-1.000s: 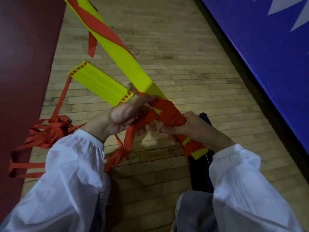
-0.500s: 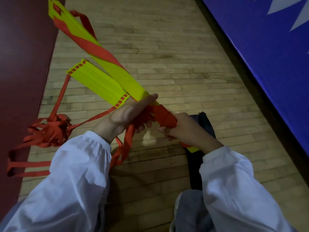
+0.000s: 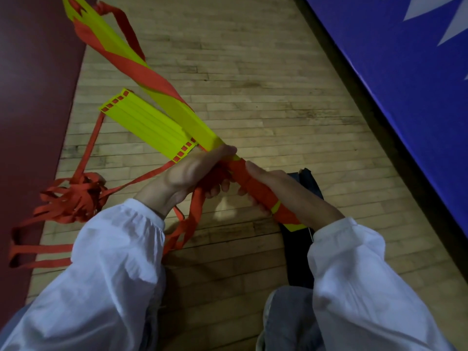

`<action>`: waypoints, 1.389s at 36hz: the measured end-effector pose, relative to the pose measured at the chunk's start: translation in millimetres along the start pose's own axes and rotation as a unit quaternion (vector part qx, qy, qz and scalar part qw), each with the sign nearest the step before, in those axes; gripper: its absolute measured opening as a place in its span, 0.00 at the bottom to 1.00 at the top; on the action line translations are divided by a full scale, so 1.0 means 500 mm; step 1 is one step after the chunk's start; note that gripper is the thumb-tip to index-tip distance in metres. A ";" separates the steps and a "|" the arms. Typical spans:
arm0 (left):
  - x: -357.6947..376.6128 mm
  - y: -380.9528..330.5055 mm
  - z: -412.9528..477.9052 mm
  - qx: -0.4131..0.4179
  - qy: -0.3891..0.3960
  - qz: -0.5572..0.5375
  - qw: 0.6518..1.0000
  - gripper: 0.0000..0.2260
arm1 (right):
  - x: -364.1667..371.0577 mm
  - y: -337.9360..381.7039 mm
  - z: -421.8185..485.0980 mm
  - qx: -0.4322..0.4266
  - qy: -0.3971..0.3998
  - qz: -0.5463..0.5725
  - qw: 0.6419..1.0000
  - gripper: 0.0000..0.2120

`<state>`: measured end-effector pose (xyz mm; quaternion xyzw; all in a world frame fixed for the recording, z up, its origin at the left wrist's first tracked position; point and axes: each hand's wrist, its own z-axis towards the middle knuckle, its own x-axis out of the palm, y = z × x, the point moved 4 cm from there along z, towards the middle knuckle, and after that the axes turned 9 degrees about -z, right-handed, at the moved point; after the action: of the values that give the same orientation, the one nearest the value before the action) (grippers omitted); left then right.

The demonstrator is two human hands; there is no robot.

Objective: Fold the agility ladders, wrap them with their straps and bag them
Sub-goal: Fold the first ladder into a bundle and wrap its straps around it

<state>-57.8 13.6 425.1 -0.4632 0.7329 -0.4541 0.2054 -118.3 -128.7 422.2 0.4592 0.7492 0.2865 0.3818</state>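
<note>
A loose heap of strap [image 3: 73, 198] lies near the left edge of the floor [image 3: 253, 84]. It looks soft and floppy and may tangle. Next to it, a flat ladder [image 3: 149, 127] rests on the floor. The held ladder [image 3: 177, 107] looks stiff, light and smooth, so the wrapped end is the best place to hold. Its long side runs from far left to near right. The left hand [image 3: 192, 178] curls round the strap. The right hand [image 3: 281, 191] grips the wrapped end, over the bag [image 3: 309, 181].

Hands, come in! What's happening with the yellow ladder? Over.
Right hand grips folded yellow plastic ladder bundle. Left hand holds its orange webbing strap, partly wrapped. Black fabric bag on floor beneath.
</note>
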 end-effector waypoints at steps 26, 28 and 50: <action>-0.003 0.008 0.005 -0.023 0.000 -0.013 1.000 0.19 | -0.023 0.000 0.001 -0.021 -0.119 -0.092 0.988 0.16; -0.002 0.007 0.007 -0.009 -0.002 -0.014 1.000 0.17 | -0.021 0.002 0.001 -0.019 -0.114 -0.112 0.987 0.12; 0.007 0.014 0.003 0.036 0.094 -0.071 0.992 0.13 | -0.047 0.000 -0.007 -0.026 -0.093 -0.042 0.994 0.08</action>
<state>-61.8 11.1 419.0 -0.4613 0.6975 -0.5351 0.1196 -114.4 -150.1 431.1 0.4418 0.7214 0.2453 0.4735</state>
